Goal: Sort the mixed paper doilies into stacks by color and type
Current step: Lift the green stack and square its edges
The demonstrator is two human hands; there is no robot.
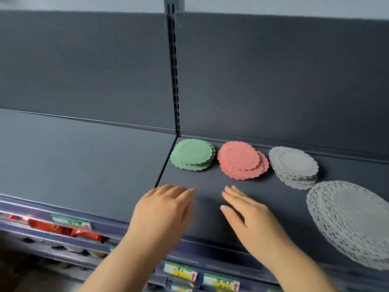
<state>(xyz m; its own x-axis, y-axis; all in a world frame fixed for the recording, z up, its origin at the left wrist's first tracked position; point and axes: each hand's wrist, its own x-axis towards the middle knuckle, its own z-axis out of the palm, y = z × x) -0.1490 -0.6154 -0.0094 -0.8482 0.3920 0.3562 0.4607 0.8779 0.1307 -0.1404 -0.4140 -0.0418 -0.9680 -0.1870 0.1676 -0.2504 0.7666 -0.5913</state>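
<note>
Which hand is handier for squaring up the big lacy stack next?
Probably the right hand: open, empty and nearer the big lacy stack at the far right. The left hand, also empty, would have to reach across it.

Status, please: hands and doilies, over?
Left hand and right hand open, empty, over the shelf. Doilies in four stacks: green stack, pink stack, small white stack, large lace stack. Nothing blocking them.
</note>
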